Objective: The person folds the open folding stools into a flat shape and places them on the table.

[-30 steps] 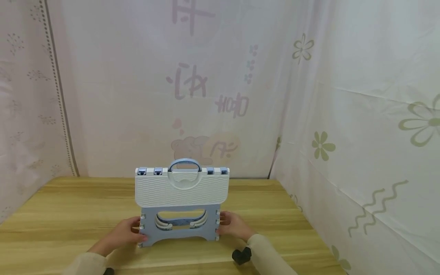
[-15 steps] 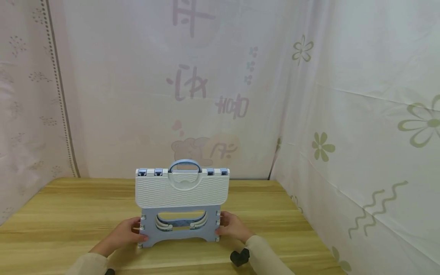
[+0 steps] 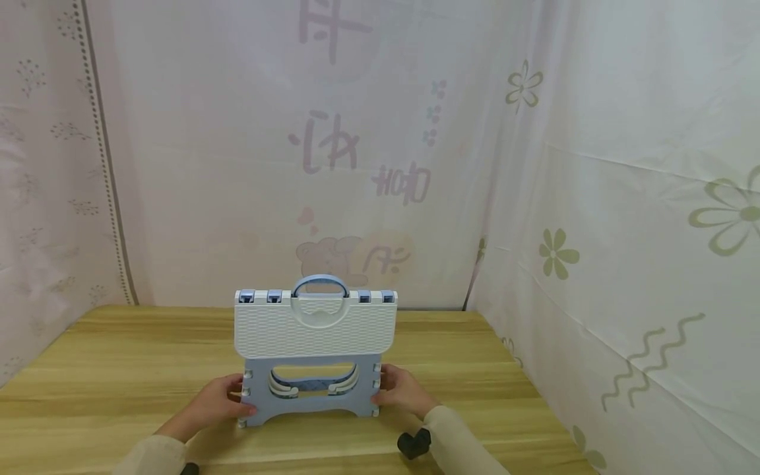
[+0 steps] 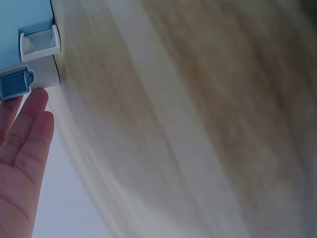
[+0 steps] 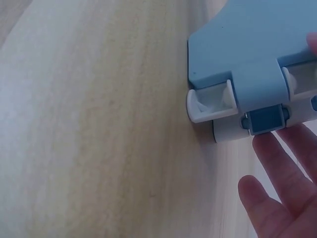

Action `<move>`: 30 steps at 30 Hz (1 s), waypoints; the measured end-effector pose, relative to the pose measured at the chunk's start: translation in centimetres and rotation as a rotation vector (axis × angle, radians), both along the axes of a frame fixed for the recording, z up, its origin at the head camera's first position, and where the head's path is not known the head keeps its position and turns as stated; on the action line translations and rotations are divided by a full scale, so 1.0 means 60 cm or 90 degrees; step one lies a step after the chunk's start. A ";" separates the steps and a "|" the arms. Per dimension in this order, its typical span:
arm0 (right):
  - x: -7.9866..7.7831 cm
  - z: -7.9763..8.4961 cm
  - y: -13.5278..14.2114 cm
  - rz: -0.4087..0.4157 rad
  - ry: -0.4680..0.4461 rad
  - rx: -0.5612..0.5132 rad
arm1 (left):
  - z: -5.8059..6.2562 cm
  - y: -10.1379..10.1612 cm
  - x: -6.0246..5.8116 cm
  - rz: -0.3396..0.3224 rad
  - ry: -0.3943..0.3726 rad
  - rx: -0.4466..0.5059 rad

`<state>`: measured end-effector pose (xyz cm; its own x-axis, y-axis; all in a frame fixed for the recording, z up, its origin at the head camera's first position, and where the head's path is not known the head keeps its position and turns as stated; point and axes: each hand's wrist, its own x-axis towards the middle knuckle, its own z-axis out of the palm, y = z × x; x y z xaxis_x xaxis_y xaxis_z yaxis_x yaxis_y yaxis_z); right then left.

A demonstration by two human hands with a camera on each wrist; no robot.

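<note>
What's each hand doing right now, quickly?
Left hand: holding the folding stool by its left side.
Right hand: holding the same stool by its right side.

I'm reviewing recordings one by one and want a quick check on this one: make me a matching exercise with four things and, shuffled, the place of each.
1 handle
2 left hand
3 table
4 right hand

A under the stool
B at the stool's right edge
C at the stool's top
D at the stool's left edge

Pairs: 1-C, 2-D, 3-A, 4-B
</note>
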<state>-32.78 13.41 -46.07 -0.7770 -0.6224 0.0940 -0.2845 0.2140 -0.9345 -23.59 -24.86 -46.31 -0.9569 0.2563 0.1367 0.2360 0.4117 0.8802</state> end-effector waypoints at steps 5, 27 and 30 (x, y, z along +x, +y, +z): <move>0.001 0.000 -0.001 -0.001 -0.016 -0.010 | 0.000 0.000 -0.001 0.008 -0.003 -0.013; 0.009 0.003 -0.001 -0.025 -0.014 0.009 | -0.002 0.001 -0.001 0.017 0.007 -0.011; 0.009 0.002 -0.002 -0.031 -0.016 0.008 | -0.001 0.000 -0.001 0.020 0.010 -0.013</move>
<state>-32.23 13.30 -45.92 -0.8084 -0.5849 0.0666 -0.2499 0.2385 -0.9385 -23.67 -24.84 -46.37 -0.9623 0.2294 0.1463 0.2360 0.4364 0.8682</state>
